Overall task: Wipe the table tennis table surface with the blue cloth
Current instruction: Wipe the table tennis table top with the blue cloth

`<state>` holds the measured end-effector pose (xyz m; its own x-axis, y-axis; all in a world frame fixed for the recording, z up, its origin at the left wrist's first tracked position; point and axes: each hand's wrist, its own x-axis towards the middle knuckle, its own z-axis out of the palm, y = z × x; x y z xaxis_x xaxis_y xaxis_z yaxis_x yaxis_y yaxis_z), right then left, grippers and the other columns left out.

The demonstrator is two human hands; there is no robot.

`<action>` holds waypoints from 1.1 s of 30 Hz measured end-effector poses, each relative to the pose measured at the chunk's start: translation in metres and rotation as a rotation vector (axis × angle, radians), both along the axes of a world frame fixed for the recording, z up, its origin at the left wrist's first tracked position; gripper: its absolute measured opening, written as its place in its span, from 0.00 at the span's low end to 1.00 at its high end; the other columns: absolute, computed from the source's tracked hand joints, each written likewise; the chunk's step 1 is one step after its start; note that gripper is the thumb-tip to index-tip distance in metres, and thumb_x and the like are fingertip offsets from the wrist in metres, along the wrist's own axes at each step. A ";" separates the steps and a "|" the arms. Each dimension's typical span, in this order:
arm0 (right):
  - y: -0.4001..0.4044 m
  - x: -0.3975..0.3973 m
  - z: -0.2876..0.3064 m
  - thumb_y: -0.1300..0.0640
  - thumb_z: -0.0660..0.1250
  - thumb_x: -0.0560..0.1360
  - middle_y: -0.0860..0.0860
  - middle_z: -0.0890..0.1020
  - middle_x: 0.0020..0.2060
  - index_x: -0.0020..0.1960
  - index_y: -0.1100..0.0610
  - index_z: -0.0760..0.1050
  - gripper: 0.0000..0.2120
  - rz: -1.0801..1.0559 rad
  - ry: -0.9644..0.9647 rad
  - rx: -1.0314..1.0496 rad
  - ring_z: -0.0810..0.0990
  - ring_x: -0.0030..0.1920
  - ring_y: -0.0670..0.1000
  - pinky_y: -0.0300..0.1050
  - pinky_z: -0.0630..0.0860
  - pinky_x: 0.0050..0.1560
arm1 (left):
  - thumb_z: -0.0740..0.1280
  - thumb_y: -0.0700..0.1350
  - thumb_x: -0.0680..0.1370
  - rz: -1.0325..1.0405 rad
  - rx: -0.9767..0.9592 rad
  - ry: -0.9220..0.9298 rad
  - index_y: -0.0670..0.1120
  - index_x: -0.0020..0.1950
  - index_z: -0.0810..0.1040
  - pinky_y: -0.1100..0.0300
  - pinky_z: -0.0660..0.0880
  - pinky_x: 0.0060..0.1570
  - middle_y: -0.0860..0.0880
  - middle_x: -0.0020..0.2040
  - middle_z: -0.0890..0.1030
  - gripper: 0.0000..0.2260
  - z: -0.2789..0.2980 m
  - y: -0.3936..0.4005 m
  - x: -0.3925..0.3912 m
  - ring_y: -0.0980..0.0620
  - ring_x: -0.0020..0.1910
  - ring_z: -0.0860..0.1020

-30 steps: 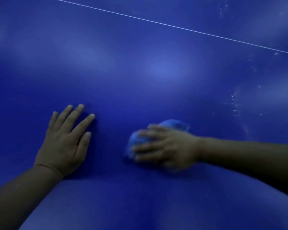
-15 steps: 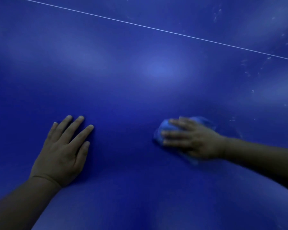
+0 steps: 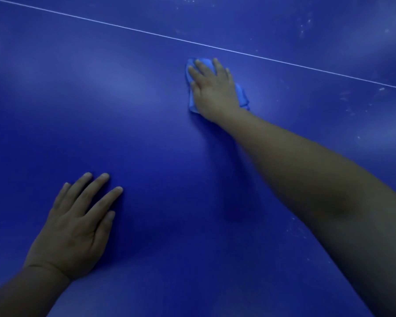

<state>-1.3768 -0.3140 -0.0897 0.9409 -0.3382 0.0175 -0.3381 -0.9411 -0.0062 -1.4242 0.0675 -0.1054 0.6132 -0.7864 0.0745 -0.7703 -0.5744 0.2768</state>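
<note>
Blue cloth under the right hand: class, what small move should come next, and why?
Probably slide the blue cloth rightward along the white line. The right hand presses it flat just short of that line, and pale specks show on the table to its right. The left hand braces flat.

A single head-worn camera looked forward and steeply down, close over the table surface (image 3: 146,133), which filled the whole view. The white line (image 3: 192,43) ran from ten o'clock toward three o'clock. The arms entered from five and seven o'clock. No second view existed.
</note>
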 end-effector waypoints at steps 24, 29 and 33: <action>-0.176 -0.144 -0.008 0.43 0.42 0.77 0.59 0.66 0.75 0.71 0.58 0.70 0.33 -0.427 0.079 -0.095 0.61 0.74 0.66 0.66 0.59 0.71 | 0.48 0.56 0.84 0.020 0.044 0.025 0.45 0.72 0.74 0.38 0.54 0.74 0.43 0.76 0.68 0.26 -0.008 0.002 0.002 0.38 0.77 0.61; -0.205 -0.229 0.000 0.50 0.41 0.74 0.71 0.67 0.69 0.63 0.66 0.72 0.31 -0.636 0.110 -0.022 0.63 0.71 0.69 0.68 0.55 0.70 | 0.48 0.57 0.84 0.017 0.062 0.049 0.46 0.72 0.74 0.42 0.50 0.77 0.43 0.76 0.68 0.26 -0.004 0.003 0.002 0.39 0.77 0.61; -0.142 -0.207 -0.003 0.48 0.52 0.77 0.69 0.74 0.61 0.56 0.68 0.74 0.25 -0.562 -0.152 0.118 0.72 0.61 0.70 0.61 0.65 0.66 | 0.47 0.57 0.84 0.011 0.080 0.052 0.46 0.72 0.73 0.46 0.47 0.77 0.43 0.76 0.68 0.26 -0.003 0.003 0.003 0.40 0.77 0.60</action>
